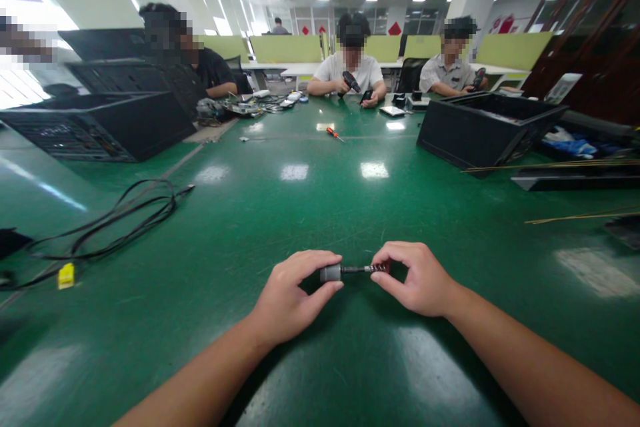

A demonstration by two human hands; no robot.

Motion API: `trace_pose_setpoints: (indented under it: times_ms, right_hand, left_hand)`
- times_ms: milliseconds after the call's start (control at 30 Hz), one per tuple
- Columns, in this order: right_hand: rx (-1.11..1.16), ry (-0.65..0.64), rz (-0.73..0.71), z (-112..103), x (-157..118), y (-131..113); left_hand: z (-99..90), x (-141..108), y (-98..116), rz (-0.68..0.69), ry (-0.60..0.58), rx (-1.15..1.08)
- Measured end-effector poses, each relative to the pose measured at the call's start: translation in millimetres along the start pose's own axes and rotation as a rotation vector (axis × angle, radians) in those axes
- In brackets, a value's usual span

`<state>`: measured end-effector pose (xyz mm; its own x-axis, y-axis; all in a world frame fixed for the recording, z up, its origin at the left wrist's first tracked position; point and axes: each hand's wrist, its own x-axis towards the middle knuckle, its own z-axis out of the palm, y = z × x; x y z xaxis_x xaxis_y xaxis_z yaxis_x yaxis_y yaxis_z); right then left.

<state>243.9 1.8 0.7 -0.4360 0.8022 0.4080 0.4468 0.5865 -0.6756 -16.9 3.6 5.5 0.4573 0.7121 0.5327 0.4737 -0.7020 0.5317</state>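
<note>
Head view: a long, glossy green table [280, 220] fills most of the scene, reflecting the ceiling lights. At its left edge sits a black computer case [160, 120], with a loose coil of black cable [150, 207] nearer the viewer and a yellow tag [66, 275] beside it. On the right stands another black case [460, 133], open at the top. Between the cases, well beyond the hands, lies an orange screwdriver [332, 132]. Across the far side sit three people; the middle person [320, 75], in a white shirt, holds a dark drill-like tool [351, 82].

In the near centre, both forearms reach in from the bottom corners. The left hand [293, 290] pinches the grey, cylindrical end of a small tool [355, 270] between thumb and fingers. The right hand [420, 281] pinches its dark, banded end the same way, thumb below, wrist angled inward. The tool lies level between the two hands, its thin shaft bare in the gap.
</note>
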Motion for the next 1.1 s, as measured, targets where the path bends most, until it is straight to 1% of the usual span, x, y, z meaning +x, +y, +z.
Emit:
trace_pose_setpoints:
  times_ms: [533,833,900,967,1033,1067,1100]
  right_hand:
    - [0.006,0.013,0.01,-2,0,3]
    - [0.017,0.03,-0.002,-8,1,4]
    - [0.053,0.061,0.017,-11,1,8]
    - [0.138,0.122,0.087,-13,1,14]
    - [0.278,0.167,0.178,-12,0,22]
    - [0.322,0.169,0.226,-11,1,25]
    - [0.326,0.165,0.243,-9,1,28]
  left_hand:
    - [-0.2,0,-2,-0.037,-0.004,0.015]
    - [-1.1,-1,-2,-0.109,-0.017,-0.009]
    - [-2.2,1,1,-0.155,-0.012,-0.036]
    - [-3.1,3,2,-0.24,0.003,-0.096]
    - [-3.5,6,2,-0.4,0.03,-0.245]
    - [-3.4,7,0,-0.5,0.052,-0.349]
    - [-3.4,9,-2,-0.599,0.085,-0.459]
